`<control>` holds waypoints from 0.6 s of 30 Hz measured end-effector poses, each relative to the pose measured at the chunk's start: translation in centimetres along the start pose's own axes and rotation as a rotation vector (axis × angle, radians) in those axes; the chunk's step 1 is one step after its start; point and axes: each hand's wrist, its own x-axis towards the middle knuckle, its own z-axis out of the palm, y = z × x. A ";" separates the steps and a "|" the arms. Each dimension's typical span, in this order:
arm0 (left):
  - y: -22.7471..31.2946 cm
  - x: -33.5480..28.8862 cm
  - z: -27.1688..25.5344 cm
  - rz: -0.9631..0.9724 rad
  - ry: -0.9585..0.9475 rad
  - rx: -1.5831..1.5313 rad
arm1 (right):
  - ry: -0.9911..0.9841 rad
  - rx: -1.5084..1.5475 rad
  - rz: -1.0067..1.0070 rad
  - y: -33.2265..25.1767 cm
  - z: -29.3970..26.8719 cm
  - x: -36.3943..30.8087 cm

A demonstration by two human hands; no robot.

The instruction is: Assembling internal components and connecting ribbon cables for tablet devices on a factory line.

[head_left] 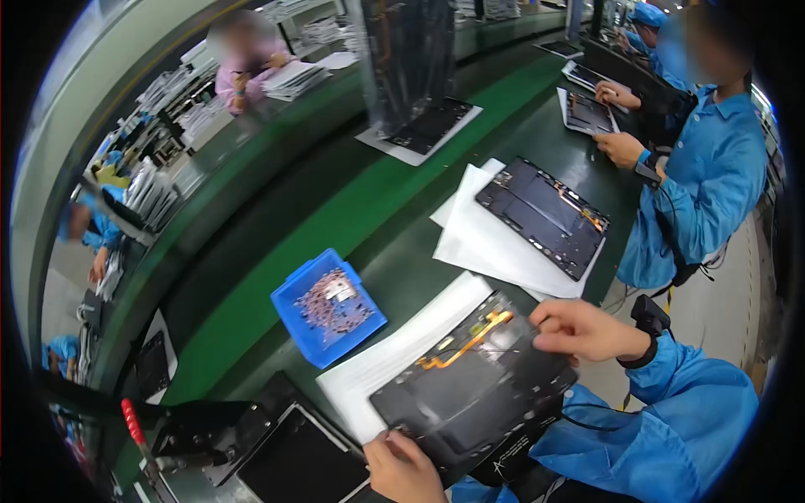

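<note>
A black tablet housing (453, 394) with an orange flex cable along its far edge is held up between my hands, tilted above the near edge of the bench. My left hand (404, 469) pinches its lower left corner. At its upper right corner, my right hand (591, 329) grips the edge between thumb and fingers. White foam sheets (356, 390) lie partly under the housing. Just beyond them, a blue bin (299, 277) holds many small pinkish pieces and a white label.
A clamp fixture with a red handle (132, 422) and a black panel (298, 461) stand at the near left. Another tablet housing (545, 218) lies on white sheets farther right. A co-worker in a blue smock (713, 168) handles a similar housing. A green belt (327, 239) runs alongside.
</note>
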 end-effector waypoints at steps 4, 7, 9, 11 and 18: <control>-0.5 -5.8 -2.2 0.321 0.310 -0.688 | 0.090 0.291 -0.117 -1.9 0.4 0.2; -3.4 -7.9 -4.5 0.305 0.573 -0.913 | -0.109 0.373 0.014 -4.1 4.7 1.5; -6.9 -7.6 -4.0 0.269 0.822 -0.931 | -0.295 0.362 -0.028 -5.2 8.6 3.5; -9.3 -7.1 -4.0 0.146 0.919 -0.878 | -0.405 0.289 -0.076 -6.5 12.8 6.1; -12.9 -4.2 -5.7 0.310 0.826 -0.080 | -0.440 0.049 -0.249 -9.7 21.4 12.6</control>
